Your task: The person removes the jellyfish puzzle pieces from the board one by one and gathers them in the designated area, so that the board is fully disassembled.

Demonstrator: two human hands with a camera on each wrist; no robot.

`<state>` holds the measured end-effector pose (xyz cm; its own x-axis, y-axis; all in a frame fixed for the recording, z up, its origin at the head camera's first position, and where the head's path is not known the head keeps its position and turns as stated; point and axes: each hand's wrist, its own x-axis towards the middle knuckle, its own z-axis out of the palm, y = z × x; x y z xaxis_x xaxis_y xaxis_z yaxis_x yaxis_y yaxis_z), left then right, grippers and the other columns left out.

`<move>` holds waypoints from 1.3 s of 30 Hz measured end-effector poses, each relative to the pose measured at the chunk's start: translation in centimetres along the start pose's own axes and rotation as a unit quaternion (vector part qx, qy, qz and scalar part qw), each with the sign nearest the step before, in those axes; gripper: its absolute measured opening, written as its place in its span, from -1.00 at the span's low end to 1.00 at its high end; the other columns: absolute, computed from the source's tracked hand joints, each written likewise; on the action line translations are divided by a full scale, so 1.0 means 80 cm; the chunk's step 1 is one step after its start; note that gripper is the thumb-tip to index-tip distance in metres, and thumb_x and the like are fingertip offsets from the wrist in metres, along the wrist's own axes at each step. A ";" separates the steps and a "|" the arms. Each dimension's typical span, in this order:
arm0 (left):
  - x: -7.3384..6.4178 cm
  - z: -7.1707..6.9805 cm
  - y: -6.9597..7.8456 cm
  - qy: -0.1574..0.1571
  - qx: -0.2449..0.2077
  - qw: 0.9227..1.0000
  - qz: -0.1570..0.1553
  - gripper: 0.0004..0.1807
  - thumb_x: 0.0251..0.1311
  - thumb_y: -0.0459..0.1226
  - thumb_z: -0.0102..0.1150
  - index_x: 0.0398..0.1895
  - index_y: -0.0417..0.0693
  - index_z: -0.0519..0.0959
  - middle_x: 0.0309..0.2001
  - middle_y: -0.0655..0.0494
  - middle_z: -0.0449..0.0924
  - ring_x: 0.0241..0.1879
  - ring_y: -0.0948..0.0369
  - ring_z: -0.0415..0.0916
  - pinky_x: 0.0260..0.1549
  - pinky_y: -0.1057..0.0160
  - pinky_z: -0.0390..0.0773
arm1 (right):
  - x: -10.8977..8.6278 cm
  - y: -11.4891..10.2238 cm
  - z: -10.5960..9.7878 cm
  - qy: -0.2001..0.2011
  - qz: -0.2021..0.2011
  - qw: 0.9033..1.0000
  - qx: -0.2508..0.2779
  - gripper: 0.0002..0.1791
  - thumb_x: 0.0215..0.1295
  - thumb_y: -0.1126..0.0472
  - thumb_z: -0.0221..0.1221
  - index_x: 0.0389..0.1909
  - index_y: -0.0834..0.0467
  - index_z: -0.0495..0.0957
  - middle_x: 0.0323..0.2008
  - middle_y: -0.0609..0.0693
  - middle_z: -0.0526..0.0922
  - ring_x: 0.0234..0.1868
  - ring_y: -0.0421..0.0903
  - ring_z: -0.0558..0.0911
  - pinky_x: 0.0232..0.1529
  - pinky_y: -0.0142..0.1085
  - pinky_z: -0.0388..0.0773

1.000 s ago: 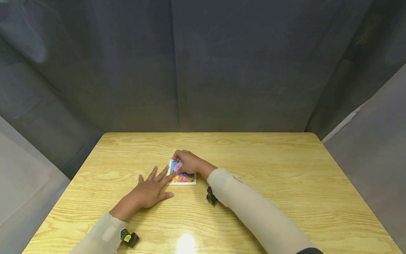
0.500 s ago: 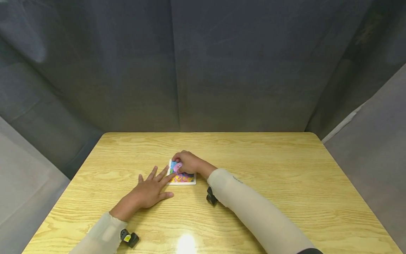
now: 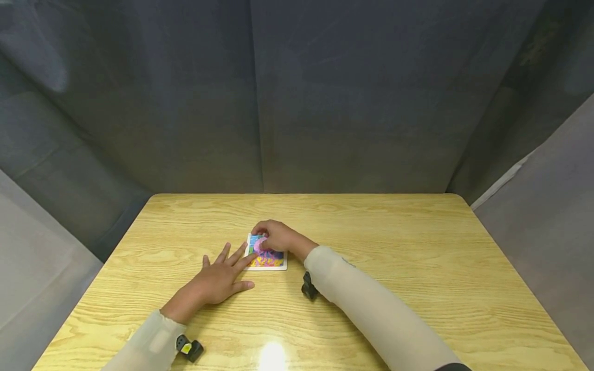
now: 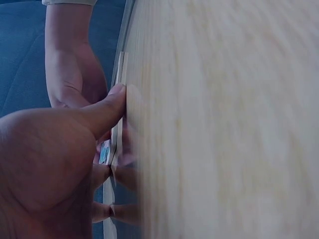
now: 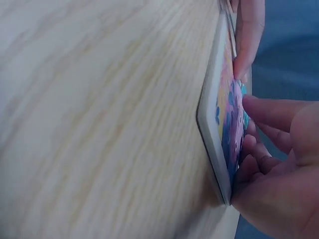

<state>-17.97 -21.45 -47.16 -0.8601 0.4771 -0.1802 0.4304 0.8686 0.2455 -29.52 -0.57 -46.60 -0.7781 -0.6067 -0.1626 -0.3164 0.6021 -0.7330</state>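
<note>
A small flat picture board with a white border lies on the table. Its print shows a pink cartoon pig on blue, with yellow and pink patches below. My left hand lies flat, fingers spread, its index and middle fingertips at the board's left side. From the right, my right hand reaches over the board with curled fingers, the thumb on the pig's face. Its thumb touches the printed face in the right wrist view, and the bent fingers sit at the board's edge. Part of the print is hidden under this hand.
The pale wood-grain table extends around the board on all sides. A dark curtain hangs behind its far edge, with grey cloth at both sides. A black wrist camera sits on the left sleeve.
My right thumb has shifted slightly and now covers more of the pig's face. The left hand and the board stay where they were.
</note>
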 end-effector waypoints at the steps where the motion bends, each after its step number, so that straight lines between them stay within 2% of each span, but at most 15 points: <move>1: 0.000 0.000 0.000 0.000 0.001 1.000 0.000 -0.18 0.47 0.25 -0.02 0.68 0.28 0.03 0.69 -0.02 -0.22 0.59 -0.36 -0.30 0.14 -0.76 -0.14 | 0.000 0.000 -0.001 0.002 0.004 1.000 0.011 -0.56 0.38 0.35 0.29 0.26 0.15 0.57 0.21 0.07 0.61 0.23 0.04 0.55 0.33 -0.05 0.47; 8: -0.001 0.001 -0.002 0.003 -0.002 1.000 0.003 -0.18 0.47 0.24 -0.02 0.68 0.26 0.03 0.68 -0.03 -0.22 0.59 -0.37 -0.31 0.13 -0.77 -0.15 | 0.002 0.001 -0.002 0.025 0.028 0.998 0.054 -0.63 0.41 0.41 0.21 0.18 0.14 0.67 0.18 0.07 0.66 0.23 0.04 0.57 0.34 -0.02 0.47; 15: -0.001 0.002 -0.002 0.006 -0.001 1.000 0.004 -0.18 0.47 0.24 -0.01 0.68 0.26 0.04 0.68 -0.04 -0.21 0.59 -0.37 -0.30 0.13 -0.77 -0.14 | 0.003 0.001 0.000 0.050 0.042 0.994 0.085 -0.67 0.40 0.43 0.19 0.09 0.13 0.72 0.06 0.04 0.70 0.09 -0.02 0.60 0.24 -0.04 0.52; 25: -0.001 0.000 -0.001 0.004 -0.008 1.000 0.000 -0.18 0.47 0.23 0.00 0.68 0.26 0.05 0.68 -0.03 -0.21 0.59 -0.36 -0.31 0.14 -0.77 -0.17 | 0.005 0.000 0.005 0.071 0.033 0.993 0.084 -0.74 0.41 0.41 0.22 0.01 0.11 0.74 -0.05 0.02 0.71 -0.03 -0.07 0.61 0.12 -0.10 0.56; 33: 0.000 0.002 -0.003 0.002 -0.007 1.000 -0.003 -0.19 0.47 0.24 -0.02 0.68 0.28 0.04 0.69 -0.01 -0.22 0.60 -0.33 -0.31 0.15 -0.76 -0.17 | 0.003 -0.003 0.009 0.106 0.047 0.990 0.082 -0.83 0.43 0.34 0.26 -0.05 0.11 0.74 -0.23 -0.03 0.69 -0.21 -0.13 0.60 -0.17 -0.28 0.55; 39: 0.002 0.004 -0.004 -0.002 -0.006 1.000 -0.006 -0.19 0.47 0.25 -0.03 0.68 0.31 0.03 0.69 0.01 -0.24 0.61 -0.32 -0.33 0.16 -0.76 -0.18 | 0.003 -0.003 0.011 0.122 0.058 0.988 0.071 -0.88 0.42 0.23 0.30 -0.10 0.10 0.75 -0.31 -0.08 0.67 -0.26 -0.15 0.58 -0.16 -0.27 0.54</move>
<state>-18.12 -21.60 -47.52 -0.8638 0.4675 -0.1877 0.4166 0.8724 0.2556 -29.14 -1.30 -47.08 -0.9180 -0.3839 -0.0993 -0.1511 0.5703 -0.8074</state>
